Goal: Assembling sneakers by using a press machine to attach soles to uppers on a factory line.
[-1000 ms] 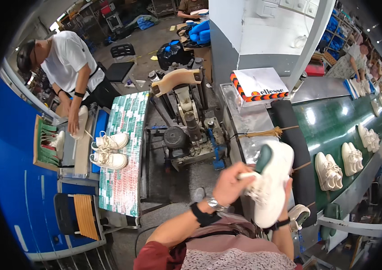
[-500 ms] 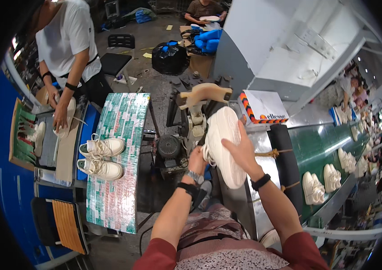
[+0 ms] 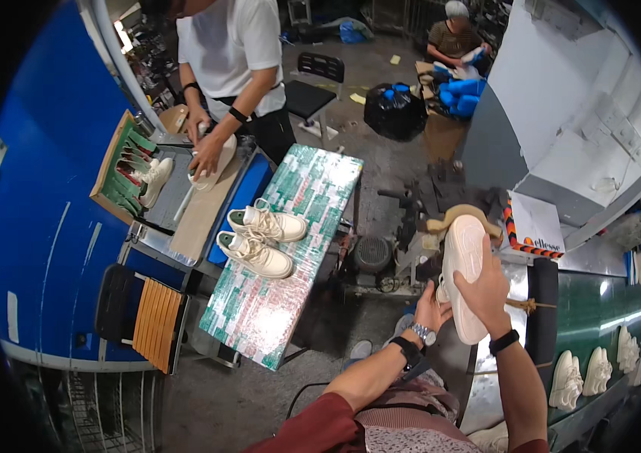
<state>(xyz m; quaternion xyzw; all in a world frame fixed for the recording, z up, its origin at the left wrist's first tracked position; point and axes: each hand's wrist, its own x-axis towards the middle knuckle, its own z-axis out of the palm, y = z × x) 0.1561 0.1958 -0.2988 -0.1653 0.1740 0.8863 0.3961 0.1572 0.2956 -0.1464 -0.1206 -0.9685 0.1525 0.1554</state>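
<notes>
I hold a cream sneaker (image 3: 462, 273) toe up, its pale sole turned toward me. My right hand (image 3: 485, 296) is closed round the sole's right edge, with the thumb lying across the bottom. On the upper's side, my left hand (image 3: 430, 311) grips it low near the laces; its fingertips are partly hidden behind the shoe. Just beyond the sneaker stands a machine with a curved tan pad (image 3: 462, 217). A pair of cream sneakers (image 3: 260, 243) rests on the green-and-white patterned table (image 3: 260, 325) to my left.
A co-worker (image 3: 231, 75) handles another shoe at a bench on the left. At right are a shoe box (image 3: 535, 226) and a green conveyor (image 3: 596, 298) bearing several cream shoes. A motor (image 3: 373, 254) sits low ahead; a black bag (image 3: 396, 112) lies on the floor beyond.
My view has swung left, so the surroundings shift right in the picture. The sneaker has turned to show more of its sole, and my left hand has opened somewhat along the upper.
</notes>
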